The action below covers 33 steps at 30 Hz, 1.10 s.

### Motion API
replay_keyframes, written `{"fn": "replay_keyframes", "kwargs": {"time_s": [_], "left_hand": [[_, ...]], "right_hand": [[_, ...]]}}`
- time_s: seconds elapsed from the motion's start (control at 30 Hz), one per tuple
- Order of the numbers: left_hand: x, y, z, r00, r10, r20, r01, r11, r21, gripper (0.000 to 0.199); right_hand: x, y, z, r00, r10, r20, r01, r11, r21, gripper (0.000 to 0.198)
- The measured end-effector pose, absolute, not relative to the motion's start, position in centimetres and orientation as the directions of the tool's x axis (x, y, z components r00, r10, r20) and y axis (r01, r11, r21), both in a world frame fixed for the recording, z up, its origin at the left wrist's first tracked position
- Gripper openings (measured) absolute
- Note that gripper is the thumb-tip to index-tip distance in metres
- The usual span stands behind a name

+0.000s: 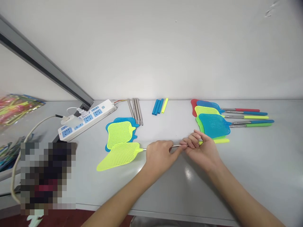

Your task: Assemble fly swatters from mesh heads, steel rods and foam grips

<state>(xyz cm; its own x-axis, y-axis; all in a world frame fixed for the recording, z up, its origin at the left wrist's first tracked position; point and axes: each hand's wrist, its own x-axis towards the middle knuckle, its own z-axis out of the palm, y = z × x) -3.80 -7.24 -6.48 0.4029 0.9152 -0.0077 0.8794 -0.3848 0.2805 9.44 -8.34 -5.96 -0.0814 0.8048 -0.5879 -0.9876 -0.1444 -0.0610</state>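
A yellow fly swatter (120,155) with a thin metal shaft lies across the front of my work, head to the left and yellow grip to the right. My left hand (159,154) wraps round the shaft near the head, its thumb stretched along the metal. Palm turned up, my right hand (201,149) has its fingers curled on the shaft beside the grip. Behind the swatter head lie a loose yellow swatter head (119,134) and blue swatter heads (126,120), partly covered. Several metal rods (137,110) lie beyond them.
Blue grip sleeves (157,107) and one yellow sleeve (165,105) lie near the wall. At right, several fly swatters (214,124) are piled with handles rightward. A power strip (87,119) with plugs and a cable sits left, near bagged items (16,110) and a pixelated area.
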Motion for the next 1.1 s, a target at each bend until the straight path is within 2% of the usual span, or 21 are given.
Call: {"fn": "replay_keyframes", "kwargs": {"time_s": [0.23, 0.4, 0.93, 1.1], "left_hand": [[-3.6, -7.0, -6.2, 0.372, 0.927, 0.039, 0.891, -0.368, 0.267, 0.061], [-3.9, -6.5, -5.7, 0.375, 0.922, 0.093, 0.887, -0.386, 0.253, 0.060], [-4.2, -6.5, -5.5, 0.414, 0.908, 0.066, 0.864, -0.414, 0.286, 0.055], [-4.3, -6.4, -5.7, 0.427, 0.902, 0.055, 0.849, -0.422, 0.317, 0.054]], "right_hand": [[10.6, -8.0, -5.6, -0.097, 0.788, -0.608, -0.981, -0.179, -0.075, 0.029], [12.2, -7.8, -5.2, -0.039, 0.790, -0.611, -0.985, -0.133, -0.109, 0.027], [12.4, -7.6, -5.3, -0.072, 0.762, -0.644, -0.987, -0.146, -0.063, 0.028], [12.4, -7.5, -5.6, -0.065, 0.771, -0.633, -0.972, -0.193, -0.134, 0.029]]}}
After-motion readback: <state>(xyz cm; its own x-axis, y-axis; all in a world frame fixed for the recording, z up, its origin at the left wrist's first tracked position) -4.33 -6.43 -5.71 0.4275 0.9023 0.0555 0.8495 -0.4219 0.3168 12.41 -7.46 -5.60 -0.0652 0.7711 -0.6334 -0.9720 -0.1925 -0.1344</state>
